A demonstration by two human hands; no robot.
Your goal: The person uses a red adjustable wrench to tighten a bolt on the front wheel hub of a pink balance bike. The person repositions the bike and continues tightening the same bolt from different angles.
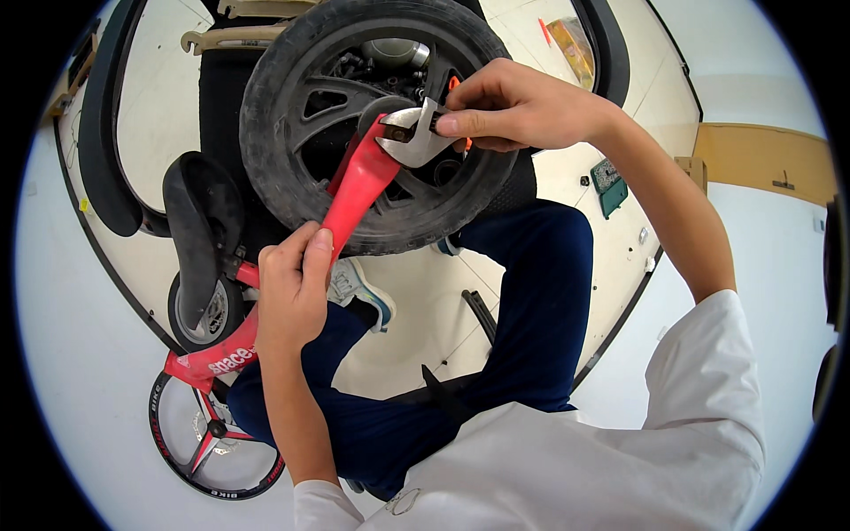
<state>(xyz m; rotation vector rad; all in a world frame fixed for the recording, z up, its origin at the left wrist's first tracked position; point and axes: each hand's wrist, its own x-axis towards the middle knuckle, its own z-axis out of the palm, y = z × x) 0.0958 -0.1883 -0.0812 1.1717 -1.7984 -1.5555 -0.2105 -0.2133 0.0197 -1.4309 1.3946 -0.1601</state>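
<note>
My left hand (297, 274) is closed round the red handle of an adjustable wrench (361, 181). The wrench's silver head points up and to the right, over a wheel with a worn black tyre (266, 133). At the jaws, my right hand (522, 106) has its thumb and fingers pinched together. A small dark piece shows at their tips, too hidden to name. Behind the wheel's spokes is a clutter of small dark parts and a rounded silver part (394, 53).
Black curved frame parts (111, 133) stand left and right of the wheel. At lower left are a black saddle (202, 203), a red bicycle frame (221, 358), and a three-spoke wheel (217, 429). A green case (609, 188) and small bits lie on the tiled floor to the right.
</note>
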